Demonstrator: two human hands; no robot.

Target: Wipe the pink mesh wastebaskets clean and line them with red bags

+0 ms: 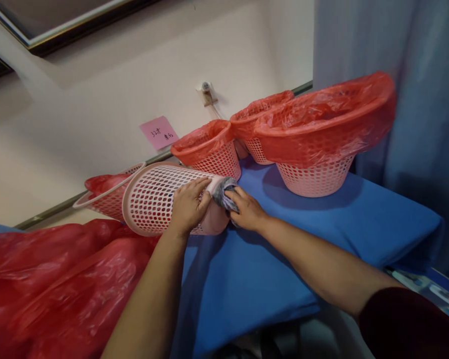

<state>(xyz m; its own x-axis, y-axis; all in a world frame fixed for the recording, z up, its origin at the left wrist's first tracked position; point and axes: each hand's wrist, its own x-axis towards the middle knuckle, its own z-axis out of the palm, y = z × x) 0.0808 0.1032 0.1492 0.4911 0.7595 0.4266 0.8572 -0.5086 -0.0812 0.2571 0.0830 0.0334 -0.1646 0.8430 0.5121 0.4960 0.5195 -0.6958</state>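
Observation:
A pink perforated plastic basket (151, 192) lies on its side on the blue-covered table (243, 279), its rim to the left and its base to the right. My left hand (189, 205) rests over the basket's upper side near the base, fingers bent along the curve and thumb apart, holding it. In my right hand (249, 208) is a bunched grey cloth (221, 192), pressed against the outside of the base. Part of the cloth is covered by my fingers.
Behind and to the right stand pink baskets lined with red bags, the largest basket (314, 172) nearest the curtain (426, 149). Another basket (112, 199) tilts at left. Red plastic bags (67, 284) heap at the front left. A pink note (159, 132) and a socket (206, 93) are on the wall.

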